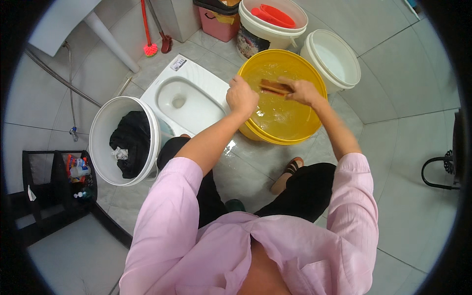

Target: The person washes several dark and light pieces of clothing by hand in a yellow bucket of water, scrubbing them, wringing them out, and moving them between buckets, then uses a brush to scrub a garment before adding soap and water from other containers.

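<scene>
A yellow plastic tub (252, 127) of water stands on the tiled floor in front of me, its surface rippled. My left hand (242, 96) is closed over the tub's left rim. In my right hand (301, 91) is a brown scrubbing brush (273, 87), which looks wooden; I hold it by one end over the middle of the water, bristle side down. Whether the bristles touch the water I cannot tell. The right hand and brush are slightly blurred.
A squat toilet (217, 86) lies left of the tub. Further left, a white bucket (96, 145) holds black cloth (132, 138). Behind the tub stand a white bucket (245, 31) with a red scoop (276, 15), another white bucket (341, 86) and a pink bin (217, 27). Two brushes (150, 50) lean there.
</scene>
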Motion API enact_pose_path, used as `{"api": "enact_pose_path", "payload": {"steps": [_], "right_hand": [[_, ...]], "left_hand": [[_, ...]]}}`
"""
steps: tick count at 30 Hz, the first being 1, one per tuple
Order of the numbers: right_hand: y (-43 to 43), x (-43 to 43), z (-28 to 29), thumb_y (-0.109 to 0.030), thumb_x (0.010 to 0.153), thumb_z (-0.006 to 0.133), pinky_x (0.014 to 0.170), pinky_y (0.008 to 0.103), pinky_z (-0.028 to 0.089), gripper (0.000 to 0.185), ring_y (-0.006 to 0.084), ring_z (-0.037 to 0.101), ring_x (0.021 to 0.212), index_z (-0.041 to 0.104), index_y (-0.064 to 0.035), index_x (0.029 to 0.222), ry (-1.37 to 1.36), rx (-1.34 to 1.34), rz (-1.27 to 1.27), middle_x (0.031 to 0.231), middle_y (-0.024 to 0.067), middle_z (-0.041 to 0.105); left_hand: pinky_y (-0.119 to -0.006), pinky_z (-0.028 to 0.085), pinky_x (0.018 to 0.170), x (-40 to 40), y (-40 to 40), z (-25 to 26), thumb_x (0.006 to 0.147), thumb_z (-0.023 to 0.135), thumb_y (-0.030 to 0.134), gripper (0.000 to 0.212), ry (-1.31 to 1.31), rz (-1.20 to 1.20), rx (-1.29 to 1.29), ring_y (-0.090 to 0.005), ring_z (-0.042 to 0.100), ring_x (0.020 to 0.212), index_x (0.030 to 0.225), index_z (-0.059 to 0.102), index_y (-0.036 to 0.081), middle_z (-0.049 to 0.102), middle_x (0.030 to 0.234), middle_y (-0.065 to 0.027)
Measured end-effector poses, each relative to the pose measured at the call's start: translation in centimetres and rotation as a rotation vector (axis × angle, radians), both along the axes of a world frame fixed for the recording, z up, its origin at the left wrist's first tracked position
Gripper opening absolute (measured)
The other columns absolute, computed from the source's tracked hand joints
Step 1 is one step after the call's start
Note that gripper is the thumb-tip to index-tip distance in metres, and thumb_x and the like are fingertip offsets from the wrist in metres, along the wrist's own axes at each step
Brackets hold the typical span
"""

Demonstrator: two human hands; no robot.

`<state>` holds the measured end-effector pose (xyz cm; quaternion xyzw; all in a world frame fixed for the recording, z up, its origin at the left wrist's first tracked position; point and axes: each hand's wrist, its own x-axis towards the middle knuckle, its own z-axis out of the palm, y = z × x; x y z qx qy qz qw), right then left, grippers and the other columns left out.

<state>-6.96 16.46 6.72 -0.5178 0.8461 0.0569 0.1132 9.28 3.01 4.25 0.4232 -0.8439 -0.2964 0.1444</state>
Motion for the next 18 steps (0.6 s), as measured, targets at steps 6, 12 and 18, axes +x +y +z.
{"api": "enact_pose_path", "payload": {"steps": [6, 12, 18], "right_hand": [[4.0, -6.2, 3.7, -0.01, 0.068, 0.055, 0.063, 0.0397, 0.048, 0.024, 0.0301, 0.061, 0.071, 0.049, -0.0036, 0.09, 0.474, 0.125, 0.058, 0.077, 0.015, 0.062], [7.3, -8.1, 4.2, -0.008, 0.068, 0.053, 0.059, 0.0395, 0.048, 0.013, 0.0299, 0.061, 0.066, 0.049, -0.0048, 0.08, 0.527, 0.095, 0.142, 0.071, 0.015, 0.061], [10.5, -9.1, 4.5, -0.005, 0.069, 0.051, 0.063, 0.0412, 0.047, 0.014, 0.0335, 0.059, 0.072, 0.049, -0.0049, 0.083, 0.404, 0.05, -0.02, 0.076, 0.0159, 0.061]], "left_hand": [[-0.038, 0.049, 0.071, -0.2, -0.2, -0.3, 0.067, 0.062, 0.012, 0.04, -0.019, 0.025, -0.008, -0.0337, 0.059, 0.08, 0.099, 0.043, -0.003, 0.054, 0.095, -0.0208], [-0.038, 0.049, 0.071, -0.2, -0.1, 0.0, 0.067, 0.062, 0.013, 0.041, -0.037, 0.015, -0.004, -0.0336, 0.059, 0.081, 0.1, 0.042, -0.002, 0.054, 0.097, -0.0203], [-0.039, 0.049, 0.07, 0.3, -0.3, 0.1, 0.067, 0.061, 0.011, 0.04, -0.041, 0.003, -0.006, -0.0344, 0.059, 0.08, 0.099, 0.041, -0.002, 0.053, 0.098, -0.021]]}}
